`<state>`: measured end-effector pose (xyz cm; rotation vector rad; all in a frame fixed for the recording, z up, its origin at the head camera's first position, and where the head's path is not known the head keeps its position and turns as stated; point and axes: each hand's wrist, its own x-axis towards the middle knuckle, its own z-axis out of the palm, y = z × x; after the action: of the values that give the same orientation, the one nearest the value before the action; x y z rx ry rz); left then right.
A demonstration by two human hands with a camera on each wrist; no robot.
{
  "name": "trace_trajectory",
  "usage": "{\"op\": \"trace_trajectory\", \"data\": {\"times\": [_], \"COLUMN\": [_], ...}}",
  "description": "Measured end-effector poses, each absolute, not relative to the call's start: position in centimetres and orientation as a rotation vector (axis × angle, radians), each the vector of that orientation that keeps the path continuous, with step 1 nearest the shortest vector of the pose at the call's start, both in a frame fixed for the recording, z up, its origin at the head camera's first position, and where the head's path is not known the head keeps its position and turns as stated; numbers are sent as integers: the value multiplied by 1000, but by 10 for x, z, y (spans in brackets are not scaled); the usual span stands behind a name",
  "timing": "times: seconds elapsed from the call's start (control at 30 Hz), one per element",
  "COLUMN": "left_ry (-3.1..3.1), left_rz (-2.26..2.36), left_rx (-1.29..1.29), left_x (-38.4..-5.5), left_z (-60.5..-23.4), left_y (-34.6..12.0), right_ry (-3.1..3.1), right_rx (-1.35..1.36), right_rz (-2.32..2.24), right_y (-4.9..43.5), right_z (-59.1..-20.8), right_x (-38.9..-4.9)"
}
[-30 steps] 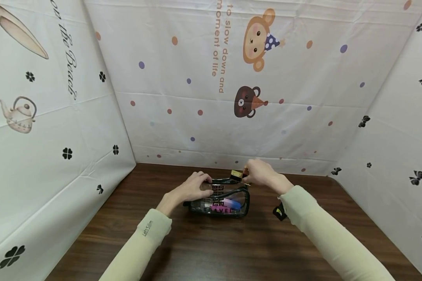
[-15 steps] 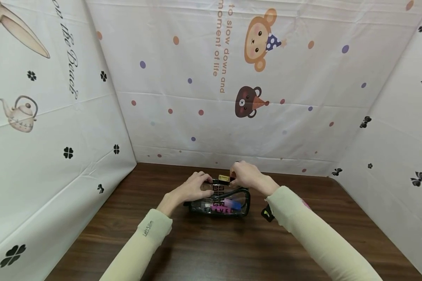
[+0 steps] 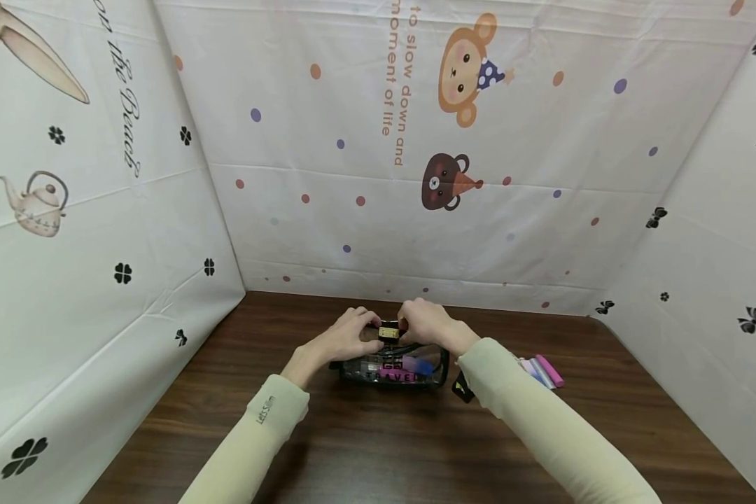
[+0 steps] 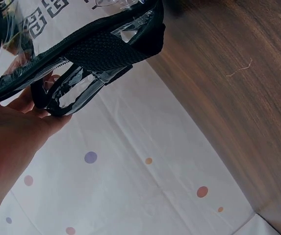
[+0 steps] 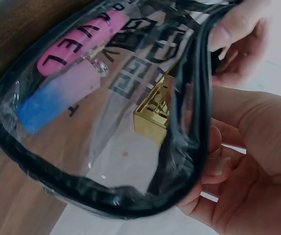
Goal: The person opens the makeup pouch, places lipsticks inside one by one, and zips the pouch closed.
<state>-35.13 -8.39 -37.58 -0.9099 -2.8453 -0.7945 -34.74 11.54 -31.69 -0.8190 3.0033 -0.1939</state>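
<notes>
A clear zip pouch [image 3: 442,365] with black trim and "TRAVEL" lettering stands on the table. My left hand [image 3: 346,336] grips its opening edge from the left, and the left wrist view shows fingers behind the black trim [image 4: 96,54]. My right hand [image 3: 430,325] pinches a small gold-and-black block [image 3: 388,334] at the mouth. In the right wrist view the block's shiny gold part [image 5: 151,126] shows through the clear film. Deeper in the pouch lie a pink oblong item [image 5: 81,41] and a blue-to-pink tube [image 5: 59,98].
Right of the pouch, partly behind the right sleeve [image 3: 516,392], lie a black item with a yellow mark [image 3: 461,388], pale slim items [image 3: 535,371] and a bright pink stick [image 3: 549,371]. A printed white cloth [image 3: 327,231] walls the table's back and sides.
My right hand has moved left and slightly down with the gold-and-black block, from the pouch's right end to its mouth. The left hand has kept its grip. Items at right have come into view.
</notes>
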Motion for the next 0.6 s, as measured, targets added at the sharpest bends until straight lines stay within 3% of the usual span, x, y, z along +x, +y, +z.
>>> {"op": "trace_trajectory", "data": {"times": [0.6], "left_ry": [-2845], "left_rz": [-795], "left_rx": [-930], "left_x": [-352], "left_z": [-376], "left_y": [-84], "right_ry": [3026], "right_rx": [-839], "right_rz": [-386], "right_y": [125], "right_z": [-325], "right_x": [-351]}}
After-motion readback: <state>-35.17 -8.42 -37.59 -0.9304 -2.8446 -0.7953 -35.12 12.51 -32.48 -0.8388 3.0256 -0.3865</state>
